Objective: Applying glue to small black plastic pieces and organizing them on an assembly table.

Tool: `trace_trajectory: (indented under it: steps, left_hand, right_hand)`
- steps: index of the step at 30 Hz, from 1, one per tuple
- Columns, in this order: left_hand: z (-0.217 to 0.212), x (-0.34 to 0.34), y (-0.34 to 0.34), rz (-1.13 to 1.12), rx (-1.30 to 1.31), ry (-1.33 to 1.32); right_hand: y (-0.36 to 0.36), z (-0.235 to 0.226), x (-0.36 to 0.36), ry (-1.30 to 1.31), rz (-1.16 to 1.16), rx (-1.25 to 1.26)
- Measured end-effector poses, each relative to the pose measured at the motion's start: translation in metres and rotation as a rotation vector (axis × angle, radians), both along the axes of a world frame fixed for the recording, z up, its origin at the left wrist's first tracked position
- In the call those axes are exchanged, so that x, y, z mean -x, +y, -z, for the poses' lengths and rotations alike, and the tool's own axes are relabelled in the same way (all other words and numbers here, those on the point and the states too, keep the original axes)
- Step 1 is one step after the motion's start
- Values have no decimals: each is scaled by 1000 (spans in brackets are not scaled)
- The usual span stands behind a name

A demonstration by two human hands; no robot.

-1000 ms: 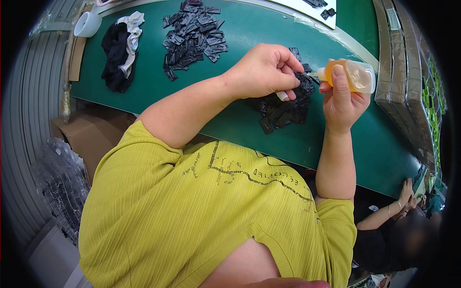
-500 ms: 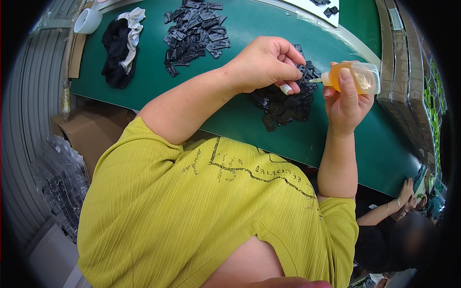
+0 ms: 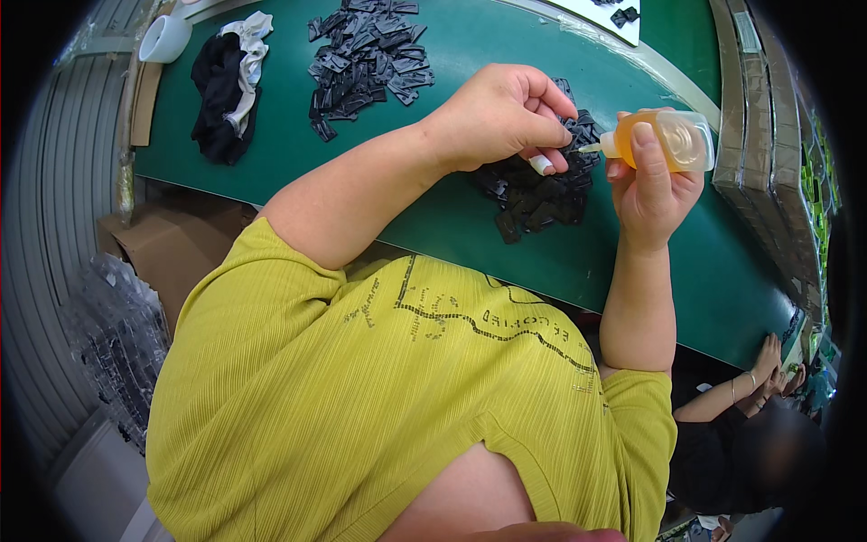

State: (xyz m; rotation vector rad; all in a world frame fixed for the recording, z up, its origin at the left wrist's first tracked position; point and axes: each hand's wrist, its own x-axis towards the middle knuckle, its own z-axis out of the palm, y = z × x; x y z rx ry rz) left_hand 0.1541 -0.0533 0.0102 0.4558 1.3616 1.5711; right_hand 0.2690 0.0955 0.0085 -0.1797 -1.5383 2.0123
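Note:
In my right hand [image 3: 652, 194] is a clear squeeze bottle [image 3: 682, 142] of amber liquid, tipped on its side with its narrow nozzle pointing left. The nozzle tip comes close to the fingertips of my left hand [image 3: 515, 117]. Thumb and index finger of that hand are pinched together; whatever they hold cannot be told apart from the dark parts behind. A white wrap covers one of its fingertips. Beneath both hands lies a pile of small flat black plastic pieces [image 3: 542, 203], partly hidden by the left hand.
A second heap of black pieces [image 3: 370, 59] lies on the green table [image 3: 298, 172]. Black and white cloth [image 3: 221, 90] and a white roll [image 3: 165, 39] sit at the far left. Cardboard [image 3: 759, 172] stands along the right edge. Another person's hands [image 3: 768, 366] are at lower right.
The bottle has shifted slightly left, bringing its nozzle nearer my left fingertips. My left hand has barely moved and stays pinched.

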Motion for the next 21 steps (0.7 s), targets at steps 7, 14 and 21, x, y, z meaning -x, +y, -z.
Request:
trace_trajectory:
  steps: [7, 14, 21]
  left_hand:
    - [3, 1, -1, -17, -13, -32]
    - [3, 56, 13, -258, 64, 346]
    - [0, 147, 37, -525, 384, 768]
  right_hand:
    - [7, 0, 1, 13, 56, 82]
    - [27, -6, 6, 98, 77, 343]
    - [23, -3, 5, 70, 130, 302]
